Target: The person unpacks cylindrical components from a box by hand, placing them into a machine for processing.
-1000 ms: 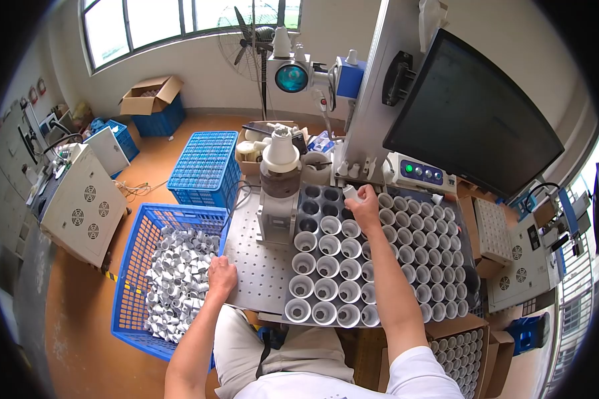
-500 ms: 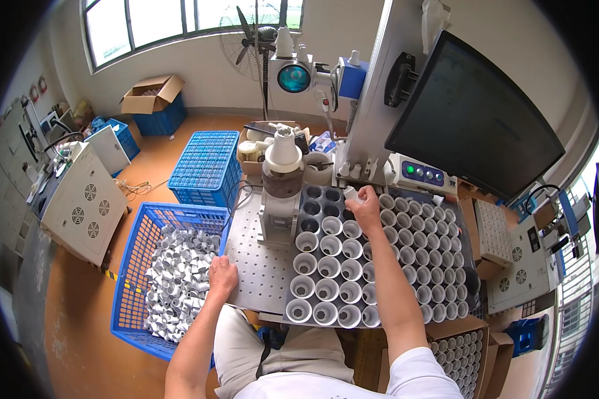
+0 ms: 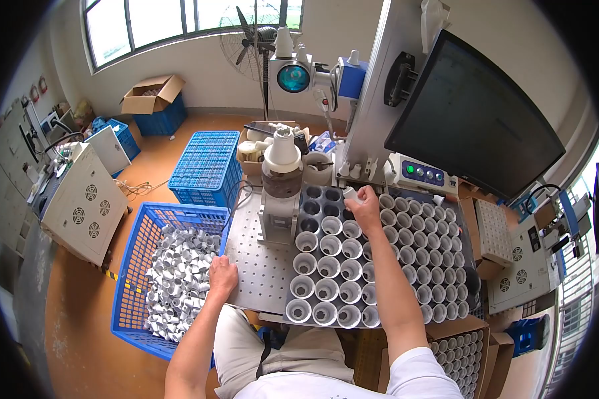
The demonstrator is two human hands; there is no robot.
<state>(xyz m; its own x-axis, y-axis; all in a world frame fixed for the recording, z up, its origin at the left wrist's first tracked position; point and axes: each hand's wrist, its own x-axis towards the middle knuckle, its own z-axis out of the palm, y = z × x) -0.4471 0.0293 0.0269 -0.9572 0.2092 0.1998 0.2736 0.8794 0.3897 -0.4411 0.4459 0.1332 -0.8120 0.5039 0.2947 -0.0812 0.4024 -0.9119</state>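
Reaching forward over the tray (image 3: 311, 207), your right hand (image 3: 366, 211) pinching a white cup (image 3: 352, 194) lying sideways, your left hand (image 3: 221, 276) curled in the basket (image 3: 173, 209), grip unclear.

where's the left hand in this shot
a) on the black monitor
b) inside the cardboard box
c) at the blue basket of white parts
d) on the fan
c: the left hand sits at the right edge of the blue basket, beside the white parts, while the right hand holds a white piece over the dark tray.
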